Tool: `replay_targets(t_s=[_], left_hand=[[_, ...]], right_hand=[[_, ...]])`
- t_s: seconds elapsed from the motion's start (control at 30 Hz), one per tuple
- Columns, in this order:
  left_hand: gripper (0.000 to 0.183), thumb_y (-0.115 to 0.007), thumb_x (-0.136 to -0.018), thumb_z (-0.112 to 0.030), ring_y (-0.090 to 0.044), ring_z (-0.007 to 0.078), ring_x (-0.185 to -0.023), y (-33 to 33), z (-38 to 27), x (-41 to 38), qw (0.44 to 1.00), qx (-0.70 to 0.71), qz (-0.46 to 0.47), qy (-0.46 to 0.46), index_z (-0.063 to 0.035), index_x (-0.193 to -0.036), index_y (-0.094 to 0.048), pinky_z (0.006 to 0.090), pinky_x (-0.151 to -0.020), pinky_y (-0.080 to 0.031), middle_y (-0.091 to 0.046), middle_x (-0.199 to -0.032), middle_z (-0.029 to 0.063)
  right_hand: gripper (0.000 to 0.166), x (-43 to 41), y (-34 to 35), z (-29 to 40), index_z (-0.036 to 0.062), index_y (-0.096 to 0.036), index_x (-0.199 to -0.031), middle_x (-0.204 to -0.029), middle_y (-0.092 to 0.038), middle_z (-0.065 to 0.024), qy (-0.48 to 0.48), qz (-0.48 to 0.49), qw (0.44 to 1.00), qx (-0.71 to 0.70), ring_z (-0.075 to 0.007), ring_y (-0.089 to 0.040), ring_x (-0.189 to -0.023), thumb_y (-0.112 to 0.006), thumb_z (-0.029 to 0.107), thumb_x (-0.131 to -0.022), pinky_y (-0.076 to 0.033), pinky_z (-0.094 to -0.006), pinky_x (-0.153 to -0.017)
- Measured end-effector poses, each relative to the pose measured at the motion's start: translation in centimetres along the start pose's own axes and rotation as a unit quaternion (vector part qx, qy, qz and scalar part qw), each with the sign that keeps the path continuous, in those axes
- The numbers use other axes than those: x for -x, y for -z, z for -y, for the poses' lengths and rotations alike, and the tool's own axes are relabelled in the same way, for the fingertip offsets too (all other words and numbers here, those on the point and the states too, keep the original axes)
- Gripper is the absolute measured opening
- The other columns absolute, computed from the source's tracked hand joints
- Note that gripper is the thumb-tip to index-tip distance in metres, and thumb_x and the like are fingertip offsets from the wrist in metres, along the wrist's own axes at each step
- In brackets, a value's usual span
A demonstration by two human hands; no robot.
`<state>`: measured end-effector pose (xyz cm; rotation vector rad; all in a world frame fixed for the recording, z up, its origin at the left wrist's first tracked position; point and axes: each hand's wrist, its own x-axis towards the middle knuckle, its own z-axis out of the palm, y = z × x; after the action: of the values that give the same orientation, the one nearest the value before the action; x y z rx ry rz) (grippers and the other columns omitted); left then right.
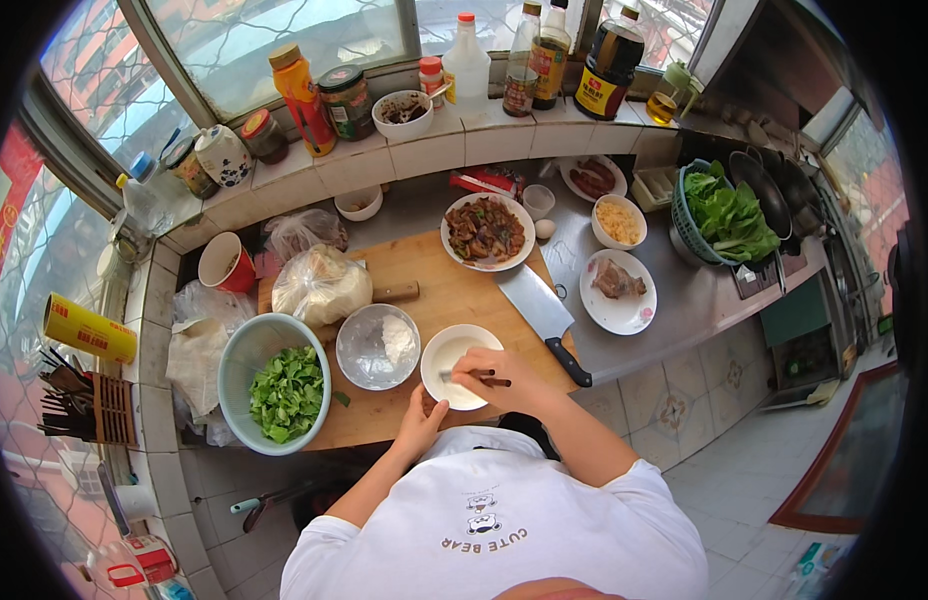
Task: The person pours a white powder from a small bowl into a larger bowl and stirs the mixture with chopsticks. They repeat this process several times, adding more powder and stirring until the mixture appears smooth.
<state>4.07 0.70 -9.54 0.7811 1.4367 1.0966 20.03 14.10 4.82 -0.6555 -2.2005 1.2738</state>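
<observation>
My right hand [501,377] grips a pair of dark chopsticks [494,382], their far ends down in a white bowl [431,349] of pale, milky liquid [453,354]. Against the bowl's near left rim rest the fingers of my left hand [421,421]. Just left of it, a clear bowl [357,360] contains white powder [398,339]. A pale blue colander [234,382] with chopped green leaves [288,394] stands farther left. Right of the white bowl, a cleaver [535,304] lies on the wooden cutting board [426,289], below a plate of cooked food [486,231].
A tied plastic bag of dough-like food [321,285] sits at the board's back left. To the right are a plate with meat [618,292], a bowl of orange crumbs [618,223], an egg [544,229] and a basket of leafy greens [723,214]. Bottles and jars line the tiled ledge [494,142].
</observation>
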Motion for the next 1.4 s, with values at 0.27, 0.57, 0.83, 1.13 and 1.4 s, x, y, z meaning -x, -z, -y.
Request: replay_targets(t_s=[0.27,0.57,0.83,1.13,1.4], left_hand=[[0.057,-0.054,-0.094,-0.02,-0.054,0.0137,-0.096,0.1,-0.2,0.2,1.0,-0.002,-0.006,0.011,-0.0088,-0.14,-0.023,0.0298,-0.078,-0.048,-0.052,-0.112,0.007],[0.059,-0.054,-0.093,-0.014,-0.048,0.0184,-0.116,-0.3,-1.7,0.4,0.998,0.024,-0.006,0.05,0.0012,-0.139,-0.021,0.0313,-0.098,-0.04,-0.046,-0.129,0.0146],[0.059,-0.055,-0.093,-0.015,-0.049,0.0178,-0.113,-0.4,-2.0,0.6,0.998,0.014,-0.01,0.059,0.0015,-0.139,-0.022,0.0305,-0.096,-0.041,-0.049,-0.125,0.0131],[0.057,-0.054,-0.094,-0.02,-0.053,0.0137,-0.098,-0.2,-1.9,0.4,0.998,-0.027,-0.008,0.062,-0.0088,-0.141,-0.023,0.0288,-0.079,-0.048,-0.052,-0.115,0.0078],[0.058,-0.056,-0.093,-0.016,-0.052,0.016,-0.104,0.0,-1.4,0.4,0.999,-0.002,-0.009,0.053,0.0,-0.139,-0.024,0.0305,-0.092,-0.044,-0.052,-0.118,0.0121]], right_hand=[[0.012,0.3,2.3,-0.2,0.0057,-0.066,-0.082,-0.07,-0.064,-0.0061,-0.088,-0.039,0.987,0.131,-0.0189,-0.059,-0.057,-0.063,0.017,-0.086,-0.047,-0.028,-0.056],[0.015,0.4,1.5,-0.5,0.0044,-0.065,-0.095,-0.078,-0.064,-0.0048,-0.138,-0.026,0.988,-0.056,-0.0097,-0.059,-0.074,-0.066,0.016,-0.086,-0.047,-0.0235,-0.066],[0.01,0.3,1.3,-0.6,-0.0011,-0.063,-0.081,-0.08,-0.063,-0.0071,-0.081,-0.066,0.995,0.001,-0.0141,-0.057,-0.067,-0.062,0.008,-0.086,-0.045,-0.0251,-0.057],[0.015,0.6,1.6,-3.4,0.0038,-0.063,-0.089,-0.078,-0.063,-0.0081,-0.071,-0.08,0.994,0.011,-0.0172,-0.056,-0.057,-0.06,0.018,-0.089,-0.043,-0.0294,-0.052],[0.008,0.1,2.4,-0.7,0.0026,-0.064,-0.088,-0.081,-0.065,-0.0048,-0.159,0.031,0.986,0.034,-0.0132,-0.059,-0.07,-0.063,0.01,-0.086,-0.045,-0.0251,-0.056]])
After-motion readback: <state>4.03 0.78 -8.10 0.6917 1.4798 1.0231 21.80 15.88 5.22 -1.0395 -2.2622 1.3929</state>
